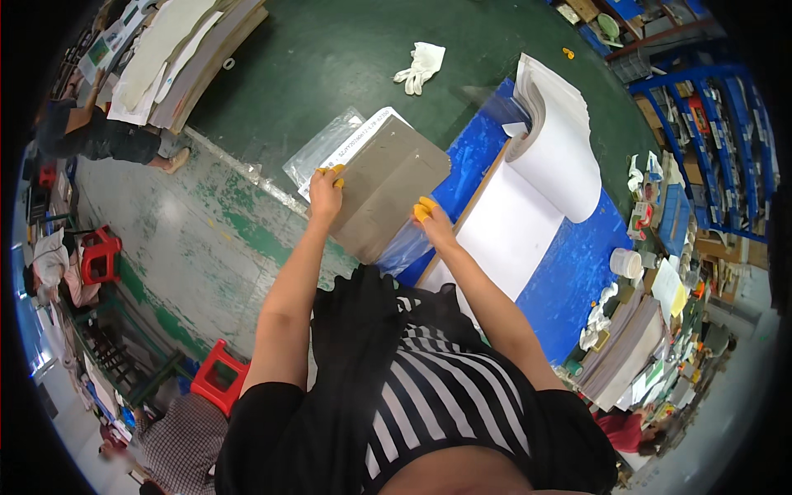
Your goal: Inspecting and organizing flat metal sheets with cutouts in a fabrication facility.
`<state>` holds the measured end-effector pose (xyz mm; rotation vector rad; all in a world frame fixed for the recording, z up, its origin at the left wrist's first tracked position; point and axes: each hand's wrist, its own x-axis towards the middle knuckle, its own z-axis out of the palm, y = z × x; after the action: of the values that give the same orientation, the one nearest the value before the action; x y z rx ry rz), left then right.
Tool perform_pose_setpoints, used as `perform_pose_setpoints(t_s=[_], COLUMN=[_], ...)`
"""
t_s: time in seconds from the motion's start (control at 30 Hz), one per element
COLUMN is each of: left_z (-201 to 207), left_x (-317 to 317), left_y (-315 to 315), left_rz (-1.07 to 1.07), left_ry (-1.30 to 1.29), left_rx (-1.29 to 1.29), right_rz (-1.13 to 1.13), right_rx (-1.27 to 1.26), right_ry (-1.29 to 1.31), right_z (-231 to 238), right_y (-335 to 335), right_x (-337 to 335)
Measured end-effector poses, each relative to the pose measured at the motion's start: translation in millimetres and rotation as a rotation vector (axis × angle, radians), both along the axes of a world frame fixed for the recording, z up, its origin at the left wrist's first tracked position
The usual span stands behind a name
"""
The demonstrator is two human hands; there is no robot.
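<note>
A flat grey-brown sheet or thin stack of sheets (392, 186) lies tilted in front of me, over clear plastic film (406, 250) that shows along its near right side. My left hand (327, 196), with yellow finger covers, grips the left edge of this sheet. At the right edge my right hand (432, 221), also in yellow finger covers, is closed with its fingertips on the plastic film. A white printed paper strip (351, 153) sticks out past the far left edge, on top of more clear plastic (318, 148).
A white glove (422, 66) lies on the dark green table (330, 49). To the right, a curled roll of white sheets (557, 140) rests on a blue surface (569, 272). Stacked sheets (194, 66) stand far left. Red stools (221, 377) and other people are around.
</note>
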<state>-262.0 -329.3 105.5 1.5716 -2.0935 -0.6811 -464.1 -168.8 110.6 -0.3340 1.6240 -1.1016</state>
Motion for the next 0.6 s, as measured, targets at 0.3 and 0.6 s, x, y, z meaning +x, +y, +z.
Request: perform_pose_setpoints(t_s=[0.3, 0.6], left_z=[11, 21], left_x=[0, -9], left_y=[5, 15], left_rz=[-0.011, -0.092], left_ry=[-0.113, -0.237], left_rx=[-0.025, -0.082], right_rz=[0.058, -0.075], right_rx=[-0.018, 0.395], right_ry=[0.850, 1.151], right_z=[55, 44], right_y=[146, 235], right_x=[-101, -106])
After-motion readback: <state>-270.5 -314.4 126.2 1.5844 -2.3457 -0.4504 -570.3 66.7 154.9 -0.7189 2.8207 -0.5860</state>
